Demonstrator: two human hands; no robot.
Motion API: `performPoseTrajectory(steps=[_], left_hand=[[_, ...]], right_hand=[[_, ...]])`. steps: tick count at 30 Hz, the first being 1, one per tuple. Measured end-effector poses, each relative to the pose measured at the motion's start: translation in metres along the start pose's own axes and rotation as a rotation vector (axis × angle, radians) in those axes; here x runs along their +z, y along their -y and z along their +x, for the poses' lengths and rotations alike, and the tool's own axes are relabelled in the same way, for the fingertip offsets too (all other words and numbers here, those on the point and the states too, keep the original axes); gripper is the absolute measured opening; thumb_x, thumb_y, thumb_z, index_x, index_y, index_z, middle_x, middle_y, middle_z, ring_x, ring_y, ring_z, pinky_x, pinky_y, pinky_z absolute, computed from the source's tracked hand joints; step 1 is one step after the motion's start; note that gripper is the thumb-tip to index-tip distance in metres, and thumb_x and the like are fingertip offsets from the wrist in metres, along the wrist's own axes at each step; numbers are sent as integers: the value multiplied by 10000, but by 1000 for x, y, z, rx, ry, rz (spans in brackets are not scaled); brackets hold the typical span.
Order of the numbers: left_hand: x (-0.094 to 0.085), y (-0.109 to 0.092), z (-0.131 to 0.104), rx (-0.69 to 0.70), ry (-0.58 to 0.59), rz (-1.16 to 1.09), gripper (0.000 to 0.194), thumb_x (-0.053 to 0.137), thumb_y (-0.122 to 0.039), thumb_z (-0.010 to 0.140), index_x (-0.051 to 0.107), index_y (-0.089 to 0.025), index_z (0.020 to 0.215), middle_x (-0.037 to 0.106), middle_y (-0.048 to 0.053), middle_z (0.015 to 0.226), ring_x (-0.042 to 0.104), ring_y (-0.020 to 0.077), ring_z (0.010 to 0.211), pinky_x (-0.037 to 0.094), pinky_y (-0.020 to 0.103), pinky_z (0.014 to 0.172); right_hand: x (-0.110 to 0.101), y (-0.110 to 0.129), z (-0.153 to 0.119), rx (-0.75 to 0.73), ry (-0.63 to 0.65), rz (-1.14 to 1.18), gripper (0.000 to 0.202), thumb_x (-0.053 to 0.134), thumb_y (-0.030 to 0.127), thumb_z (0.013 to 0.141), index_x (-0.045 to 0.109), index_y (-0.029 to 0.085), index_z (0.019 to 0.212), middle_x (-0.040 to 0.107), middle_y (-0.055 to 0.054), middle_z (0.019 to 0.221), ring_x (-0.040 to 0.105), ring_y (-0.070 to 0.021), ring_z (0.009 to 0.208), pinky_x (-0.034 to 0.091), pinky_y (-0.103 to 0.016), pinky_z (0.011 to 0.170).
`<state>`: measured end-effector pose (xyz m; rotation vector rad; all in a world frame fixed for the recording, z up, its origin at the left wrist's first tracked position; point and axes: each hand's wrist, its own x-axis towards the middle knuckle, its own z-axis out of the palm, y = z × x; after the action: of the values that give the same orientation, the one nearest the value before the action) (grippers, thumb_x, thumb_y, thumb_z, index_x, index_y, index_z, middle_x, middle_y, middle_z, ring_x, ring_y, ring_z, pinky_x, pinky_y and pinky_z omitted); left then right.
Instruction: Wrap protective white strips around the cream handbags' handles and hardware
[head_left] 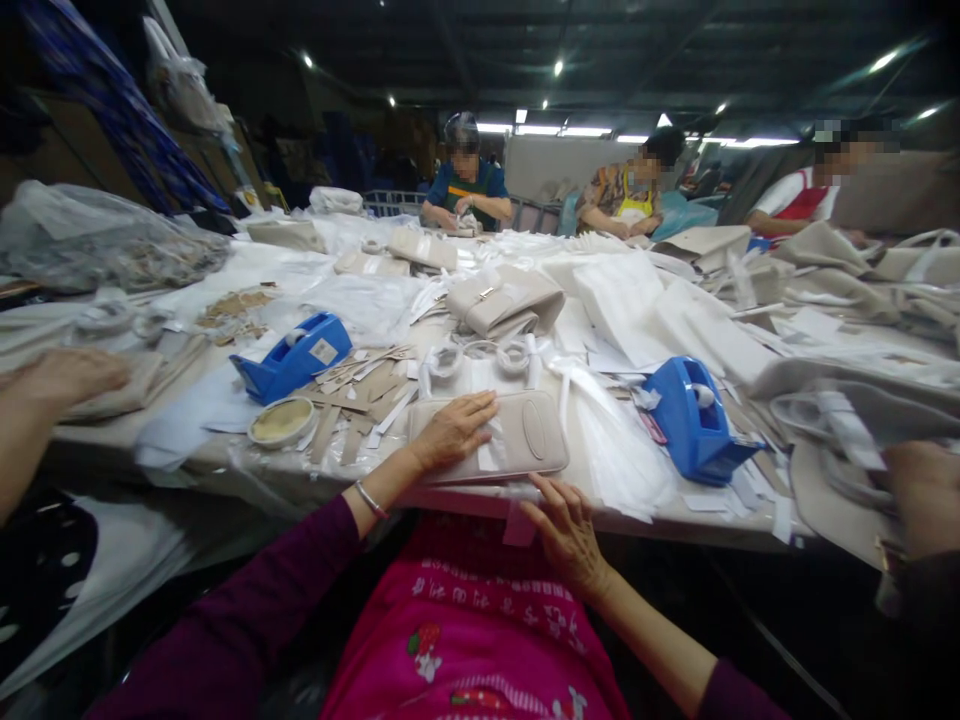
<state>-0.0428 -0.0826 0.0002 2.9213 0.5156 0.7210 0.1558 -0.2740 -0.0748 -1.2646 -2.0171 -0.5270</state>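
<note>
Evidently the step in hand is a flat one: steadying a bag while something is done along its near edge. Filling the frame from side to side is the worktable (705,528); at bottom centre, the person's magenta apron (480,640) faces it. White foam sheets (630,300) lie right of centre, and a folded beige handbag (506,300) with a small metal clasp sits in the middle. Below it, at centre and by the table's near edge, rests the flat beige handbag (517,435) being handled, an oval stitched loop towards its right end. Two blue tape dispensers flank it, the left one (300,350) and the right one (694,420).

The left hand (454,430) lies across that bag, fingers extended and nearly together. The right hand (566,525) is just below its lower right edge, fingers curved and slightly spread; whether they pinch the small pinkish piece (519,525) beside them, I cannot tell. My judgement is that the next move calls for a steady left palm and precise right fingertips along that edge. Smaller still are the round tin (281,422) and loose beige strips (360,395), left of centre.
</note>
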Motion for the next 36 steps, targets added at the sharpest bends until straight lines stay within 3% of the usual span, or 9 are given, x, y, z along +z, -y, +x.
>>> performPoseTrajectory(steps=[5,9,13,25,30,36], left_hand=[[-6,-4,-2,-11,12,3,621,604,-394,829,416,-152,1370,375,160,1457,331,265,1359,305,451,1124],[-8,-7,-4,-7,-7,-9,665,635,-413,799,418,-149,1369,395,168,1440,363,275,1335,327,455,1106],[-8,-8,-4,-4,-9,-8,650,631,-410,801,433,-139,1357,436,168,1408,388,269,1317,328,450,1107],[-6,-3,-6,19,7,5,634,562,-462,845,420,-112,1355,425,174,1419,370,254,1335,305,425,1125],[-3,0,-5,42,8,39,456,416,-339,937,434,-133,1344,394,144,1451,322,216,1369,290,417,1134],[-2,-1,-7,32,8,31,496,480,-315,907,402,-140,1364,374,146,1463,295,222,1382,288,427,1134]], right_hand=[[-26,18,17,-164,20,223,178,503,72,882,610,150,1001,625,-138,1140,520,-251,1145,473,-436,912],[-37,41,23,-157,95,289,192,448,88,911,621,153,961,677,-92,983,591,-200,1001,504,-375,840],[-37,58,28,-115,72,320,211,422,87,914,620,159,913,684,-70,892,611,-182,899,500,-349,786],[-34,86,32,-15,32,393,198,446,54,879,608,168,895,705,-55,895,635,-185,897,467,-367,818],[-28,93,35,27,-18,403,255,386,54,890,601,191,879,715,-40,863,655,-181,893,462,-377,838],[-16,104,30,102,-29,416,253,410,65,875,612,217,887,722,-27,850,667,-169,886,481,-361,854]])
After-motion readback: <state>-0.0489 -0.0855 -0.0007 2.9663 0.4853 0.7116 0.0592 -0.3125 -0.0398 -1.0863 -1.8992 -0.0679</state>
